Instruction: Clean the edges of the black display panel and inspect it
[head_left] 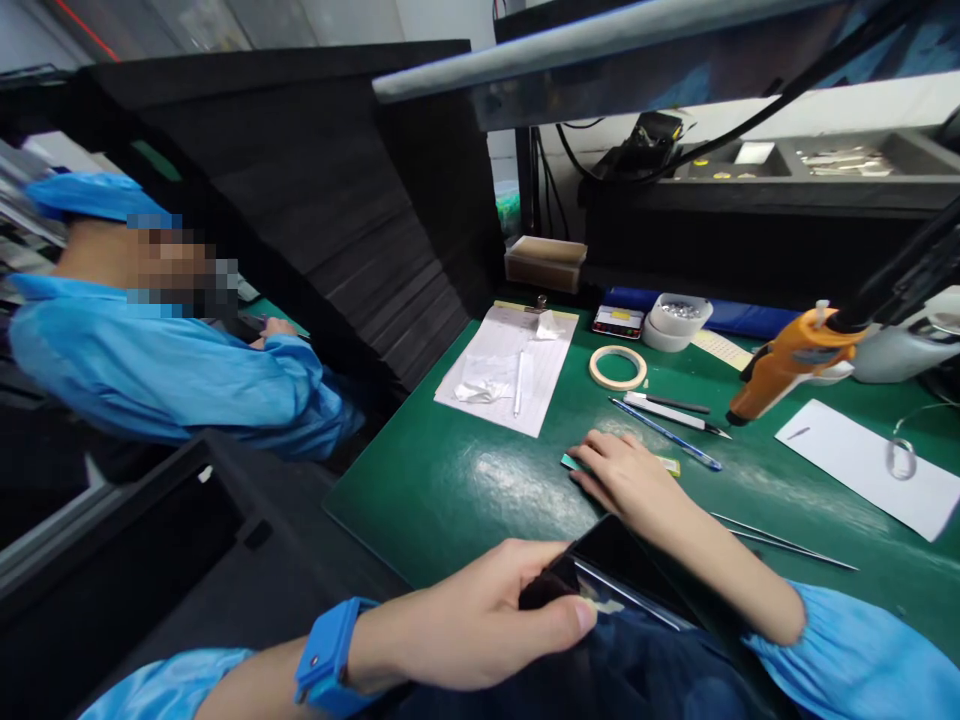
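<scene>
My left hand [480, 610], with a blue band on the wrist, grips a glossy black flat device [619, 555] like a phone or screen, near the table's front edge. Its thumb lies over the near side, and the fingers underneath are hidden. On the green table, my right hand [626, 478] has its fingers bent over a thin flat strip [669, 466]; a teal end and a yellowish end show on either side of the hand. Just beyond lie a blue pen [667, 435] and a white pointed tool [675, 413]. Metal tweezers [795, 546] rest beside my right forearm.
An orange electric screwdriver [787, 362] hangs at the right above a white sheet [874, 465]. Farther back are a tape roll [617, 381], a tub of small metal parts [680, 310] and a clipboard [551, 385]. A co-worker in blue [172, 370] sits left beyond black panels [300, 190].
</scene>
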